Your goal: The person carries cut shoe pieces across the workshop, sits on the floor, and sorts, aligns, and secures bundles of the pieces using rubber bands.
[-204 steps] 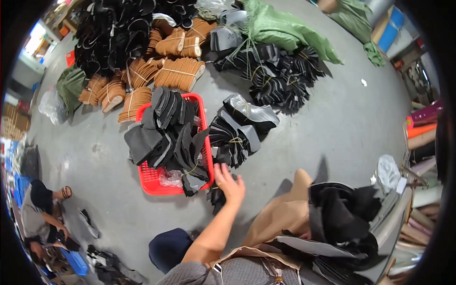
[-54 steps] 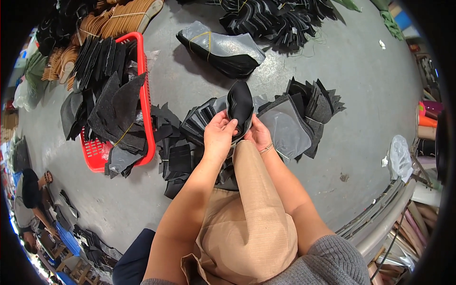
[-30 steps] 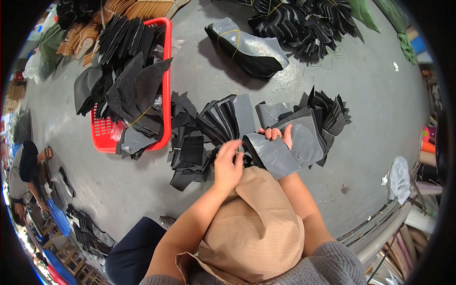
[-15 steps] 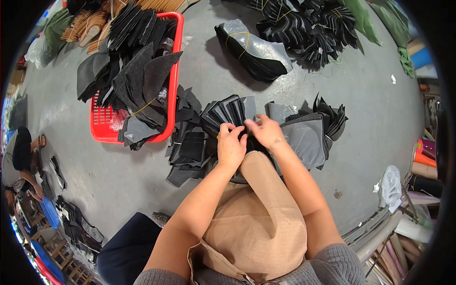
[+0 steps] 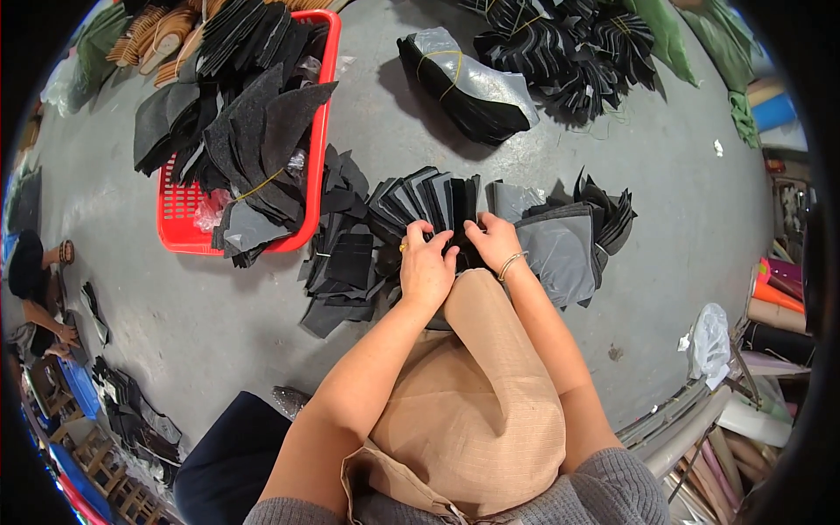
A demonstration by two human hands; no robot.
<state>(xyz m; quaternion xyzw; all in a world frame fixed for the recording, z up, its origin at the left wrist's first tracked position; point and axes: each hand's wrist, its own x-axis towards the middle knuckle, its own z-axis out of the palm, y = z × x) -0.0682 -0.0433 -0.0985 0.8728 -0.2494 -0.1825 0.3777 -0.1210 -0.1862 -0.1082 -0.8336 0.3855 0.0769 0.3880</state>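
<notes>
Between my hands a stack of black and grey cut sheet pieces stands fanned out, edges up. My left hand grips its near side, fingers bent over the pieces and thumb to the right. At the right end of the fan, my right hand is closed with its fingertips on the edges of the pieces. What lies under the fingers is partly hidden. Beside my right hand lies a grey and black bundle of pieces. Left of my left hand are more black pieces, stacked loosely.
A red plastic basket overflows with dark pieces at the left. Beyond the fan lies a tied bundle, with several black bundles behind it. Rolls of material line the right side. Another person's hand shows at far left.
The fan has spread further right, with more black pieces standing at its right end. My right hand has drawn slightly right, its fingers now down at the edges; the left stays nearly in place.
</notes>
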